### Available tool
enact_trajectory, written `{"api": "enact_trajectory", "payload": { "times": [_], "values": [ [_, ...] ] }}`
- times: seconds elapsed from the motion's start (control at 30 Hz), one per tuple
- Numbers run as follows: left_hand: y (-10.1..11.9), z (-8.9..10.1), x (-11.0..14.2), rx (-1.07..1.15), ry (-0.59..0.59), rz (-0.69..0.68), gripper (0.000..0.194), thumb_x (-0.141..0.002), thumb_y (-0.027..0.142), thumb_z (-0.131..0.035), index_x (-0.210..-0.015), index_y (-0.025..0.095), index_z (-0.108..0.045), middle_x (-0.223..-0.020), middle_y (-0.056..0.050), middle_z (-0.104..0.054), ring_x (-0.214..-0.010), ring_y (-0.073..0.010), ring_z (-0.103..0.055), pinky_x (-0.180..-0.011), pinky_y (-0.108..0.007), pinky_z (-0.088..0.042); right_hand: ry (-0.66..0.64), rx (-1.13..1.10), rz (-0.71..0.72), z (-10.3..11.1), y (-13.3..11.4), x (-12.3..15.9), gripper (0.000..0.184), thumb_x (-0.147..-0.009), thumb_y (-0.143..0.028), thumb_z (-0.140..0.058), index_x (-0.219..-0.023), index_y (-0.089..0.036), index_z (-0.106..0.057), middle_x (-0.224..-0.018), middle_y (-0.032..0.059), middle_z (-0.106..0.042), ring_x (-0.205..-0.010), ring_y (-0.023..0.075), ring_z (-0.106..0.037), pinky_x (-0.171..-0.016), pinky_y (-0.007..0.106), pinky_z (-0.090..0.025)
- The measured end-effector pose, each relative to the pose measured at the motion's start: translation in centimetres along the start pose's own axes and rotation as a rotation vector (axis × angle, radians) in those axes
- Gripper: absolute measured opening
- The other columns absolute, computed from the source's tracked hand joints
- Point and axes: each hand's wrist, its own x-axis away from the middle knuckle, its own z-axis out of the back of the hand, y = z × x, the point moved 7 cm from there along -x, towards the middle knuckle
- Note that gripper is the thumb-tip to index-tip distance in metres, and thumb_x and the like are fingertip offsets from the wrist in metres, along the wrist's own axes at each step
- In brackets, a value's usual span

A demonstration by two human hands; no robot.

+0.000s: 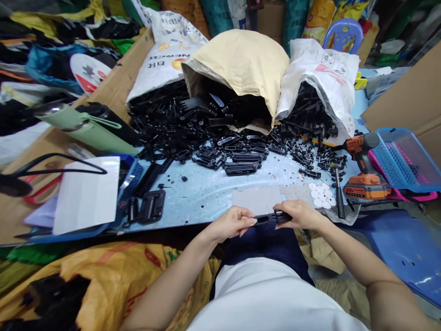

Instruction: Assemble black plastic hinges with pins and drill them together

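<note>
Both hands grip one black plastic part (264, 219) at the table's front edge, above my lap. My left hand (231, 223) pinches its left end between thumb and fingers. Around the right end, my right hand (296, 214) is closed, hiding much of it. Just beyond the hands lies a grey cardboard piece (257, 197). Behind that, several black jointed arm parts (243, 163) lie stacked in a group. To the right are a cluster of white round discs (323, 195) and a hammer (339, 195) with a black handle.
Bags spilling black parts stand at the back: a white one (165, 50), a tan one (241, 57), another white one (324, 64). An orange cordless drill (365, 168), a blue basket (409, 158) and loose screws (319, 149) are right. A green bottle (86, 131) lies left.
</note>
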Motion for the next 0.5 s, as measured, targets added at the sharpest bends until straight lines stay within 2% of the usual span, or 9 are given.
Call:
{"api": "enact_trajectory", "payload": {
  "times": [0.1,0.13,0.2,0.23,0.27,0.3,0.43,0.5],
  "values": [
    [0.8,0.9,2.3,-0.072,0.023,-0.032,0.042,-0.057,0.054,-0.067,-0.061,0.015,-0.055,-0.037,0.007,-0.041,-0.032,-0.0028,-0.027,-0.035,-0.017,-0.016,0.038,0.046,-0.071,1.5,1.3,1.8,0.042,-0.079,-0.055,-0.053,-0.098,-0.018,-0.060,-0.070,0.0044,-0.060,-0.066,0.0158,-0.058,-0.063,0.026,-0.045],
    [1.1,1.7,3.1,-0.081,0.069,-0.060,0.041,-0.056,0.054,-0.068,-0.061,0.015,-0.056,-0.036,0.007,-0.040,-0.033,-0.0035,-0.028,-0.035,-0.018,-0.017,0.110,0.038,-0.149,2.5,2.3,2.6,0.043,-0.078,-0.057,-0.054,-0.096,-0.018,-0.060,-0.070,0.0043,-0.060,-0.066,0.0159,-0.057,-0.062,0.026,-0.045],
    [1.8,3.3,4.3,-0.089,0.214,-0.107,0.040,-0.057,0.054,-0.067,-0.065,0.016,-0.058,-0.037,0.007,-0.039,-0.033,-0.0047,-0.030,-0.035,-0.018,-0.018,0.340,-0.016,-0.340,5.0,4.3,4.4,0.046,-0.076,-0.061,-0.053,-0.093,-0.019,-0.058,-0.074,0.0045,-0.060,-0.067,0.0162,-0.057,-0.063,0.028,-0.046],
    [1.9,3.9,4.6,-0.094,0.295,-0.117,0.040,-0.057,0.054,-0.067,-0.069,0.017,-0.058,-0.038,0.008,-0.039,-0.033,-0.0051,-0.030,-0.034,-0.018,-0.018,0.442,-0.072,-0.412,5.8,4.7,5.2,0.047,-0.075,-0.061,-0.054,-0.093,-0.018,-0.057,-0.076,0.0046,-0.060,-0.068,0.0162,-0.057,-0.064,0.029,-0.046],
    [2.0,3.8,4.5,-0.115,0.322,-0.108,0.040,-0.058,0.054,-0.067,-0.071,0.017,-0.058,-0.039,0.008,-0.041,-0.032,-0.0051,-0.030,-0.033,-0.018,-0.017,0.500,-0.152,-0.451,6.0,4.8,5.6,0.047,-0.074,-0.061,-0.056,-0.093,-0.018,-0.056,-0.079,0.0046,-0.060,-0.069,0.0161,-0.058,-0.065,0.029,-0.047],
    [2.0,3.1,4.0,-0.142,0.306,-0.100,0.040,-0.058,0.053,-0.067,-0.072,0.017,-0.058,-0.039,0.008,-0.042,-0.031,-0.0049,-0.029,-0.033,-0.018,-0.017,0.502,-0.256,-0.456,5.7,4.4,5.5,0.048,-0.072,-0.060,-0.059,-0.094,-0.018,-0.054,-0.081,0.0045,-0.061,-0.071,0.0158,-0.058,-0.067,0.030,-0.047],
    [2.2,-2.0,1.2,-0.225,0.141,-0.162,0.035,-0.061,0.048,-0.066,-0.071,0.016,-0.059,-0.042,0.008,-0.043,-0.035,-0.0049,-0.034,-0.035,-0.018,-0.023,0.255,-0.733,-0.363,1.7,0.8,2.5,0.049,-0.065,-0.054,-0.068,-0.091,-0.018,-0.048,-0.082,0.0034,-0.062,-0.072,0.0131,-0.060,-0.069,0.029,-0.049],
    [2.1,-3.7,0.6,-0.239,0.073,-0.191,0.033,-0.062,0.046,-0.066,-0.071,0.016,-0.059,-0.042,0.008,-0.043,-0.037,-0.0049,-0.037,-0.037,-0.017,-0.025,0.190,-0.900,-0.351,0.2,-0.4,1.8,0.049,-0.063,-0.053,-0.070,-0.086,-0.018,-0.045,-0.077,0.0018,-0.061,-0.069,0.0113,-0.059,-0.068,0.028,-0.049]
  ]
}}
